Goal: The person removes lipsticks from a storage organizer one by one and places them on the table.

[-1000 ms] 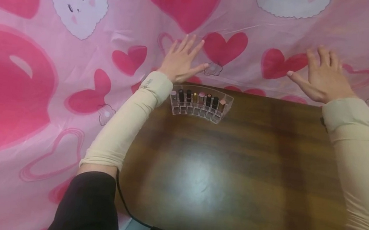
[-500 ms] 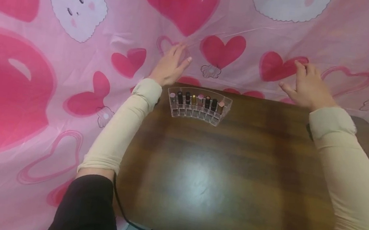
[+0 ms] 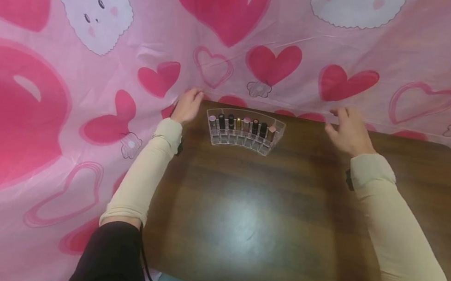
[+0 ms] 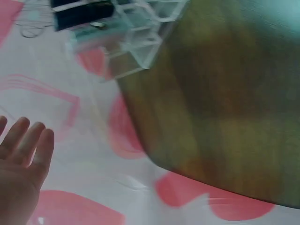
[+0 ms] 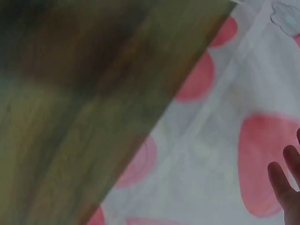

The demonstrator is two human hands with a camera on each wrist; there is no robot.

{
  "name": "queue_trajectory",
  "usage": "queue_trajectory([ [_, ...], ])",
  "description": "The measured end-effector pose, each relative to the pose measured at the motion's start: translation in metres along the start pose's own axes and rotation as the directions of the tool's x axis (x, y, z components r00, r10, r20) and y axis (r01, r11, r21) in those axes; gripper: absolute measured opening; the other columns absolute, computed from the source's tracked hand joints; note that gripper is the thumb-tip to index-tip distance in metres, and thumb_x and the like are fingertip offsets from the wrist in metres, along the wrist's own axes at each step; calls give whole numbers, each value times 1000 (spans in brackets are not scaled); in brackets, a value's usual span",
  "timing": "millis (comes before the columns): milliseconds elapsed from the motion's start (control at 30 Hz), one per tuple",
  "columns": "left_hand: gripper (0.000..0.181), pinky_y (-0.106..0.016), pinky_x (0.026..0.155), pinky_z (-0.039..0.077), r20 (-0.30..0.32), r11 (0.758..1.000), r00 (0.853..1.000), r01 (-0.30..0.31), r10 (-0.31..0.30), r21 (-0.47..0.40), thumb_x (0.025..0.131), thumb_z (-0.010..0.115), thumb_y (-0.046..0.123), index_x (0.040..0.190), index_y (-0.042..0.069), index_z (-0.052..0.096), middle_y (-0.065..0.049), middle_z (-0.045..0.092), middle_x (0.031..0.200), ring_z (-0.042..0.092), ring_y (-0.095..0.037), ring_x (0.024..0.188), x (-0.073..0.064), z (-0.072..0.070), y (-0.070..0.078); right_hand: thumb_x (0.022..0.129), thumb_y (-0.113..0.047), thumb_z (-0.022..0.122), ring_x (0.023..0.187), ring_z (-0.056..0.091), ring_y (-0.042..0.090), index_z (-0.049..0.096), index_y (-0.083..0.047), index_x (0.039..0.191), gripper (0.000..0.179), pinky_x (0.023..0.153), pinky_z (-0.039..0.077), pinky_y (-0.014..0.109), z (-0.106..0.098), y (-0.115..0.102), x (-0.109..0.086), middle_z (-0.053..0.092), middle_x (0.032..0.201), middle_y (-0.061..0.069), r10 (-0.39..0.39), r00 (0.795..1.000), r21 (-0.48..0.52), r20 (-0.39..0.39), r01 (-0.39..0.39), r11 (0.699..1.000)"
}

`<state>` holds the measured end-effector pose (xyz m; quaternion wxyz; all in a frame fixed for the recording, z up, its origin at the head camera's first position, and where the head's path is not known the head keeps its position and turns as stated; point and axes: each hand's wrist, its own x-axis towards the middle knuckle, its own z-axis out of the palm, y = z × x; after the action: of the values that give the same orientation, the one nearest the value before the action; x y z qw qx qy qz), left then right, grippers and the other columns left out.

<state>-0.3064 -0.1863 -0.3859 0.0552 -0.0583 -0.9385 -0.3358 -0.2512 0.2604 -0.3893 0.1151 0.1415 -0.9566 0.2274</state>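
A clear, curved lipstick organizer stands at the back left of the brown table, and its near edge shows in the left wrist view. Its back row holds several lipsticks in black, gold, pink and copper; the front compartments look bare. Just left of the organizer is my left hand, apart from it, fingers relaxed and holding nothing. My right hand hovers over the table's back part, well to the right of the organizer, its thumb spread and its fingers loosely bent around nothing.
The brown wooden table has a glossy glare in its middle. A pink cloth with hearts and rabbits hangs behind and along the left side. Black cables run from both sleeves near the front edge.
Both hands have come down from in front of the cloth towards the table. The right hand has also moved left, and its spread fingers have relaxed. The organizer stays put.
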Motion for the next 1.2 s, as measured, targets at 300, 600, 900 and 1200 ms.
queue_trajectory([
  [300,47,-36,107,26,139,992,990,-32,15,120,85,41,3,132,2,39,-16,42,134,36,-27,127,-8,16,-33,83,-19,56,116,32,45,39,4,124,50,97,29,55,40,-9,-3,38,123,27,10,992,58,125,-17,998],
  [600,92,-56,105,21,365,968,928,-21,-73,249,70,69,15,144,19,14,-11,9,150,19,-37,134,-20,37,-47,78,-32,65,128,20,40,22,-3,139,81,102,26,56,79,-23,-6,20,143,21,13,946,85,325,-43,995],
  [900,114,-56,105,21,304,967,944,47,-125,250,58,81,37,144,19,9,-6,10,151,19,-35,135,-24,53,-50,77,-34,66,132,8,46,10,-1,142,92,104,19,58,100,-36,-2,6,147,26,51,904,69,424,-88,994],
  [1200,114,-54,107,20,325,964,938,32,-121,266,60,80,41,145,18,7,-4,10,152,17,-31,136,-17,62,-50,79,-43,62,133,6,47,3,-12,145,94,100,21,63,112,-48,2,-1,149,20,138,873,-15,468,-149,989],
])
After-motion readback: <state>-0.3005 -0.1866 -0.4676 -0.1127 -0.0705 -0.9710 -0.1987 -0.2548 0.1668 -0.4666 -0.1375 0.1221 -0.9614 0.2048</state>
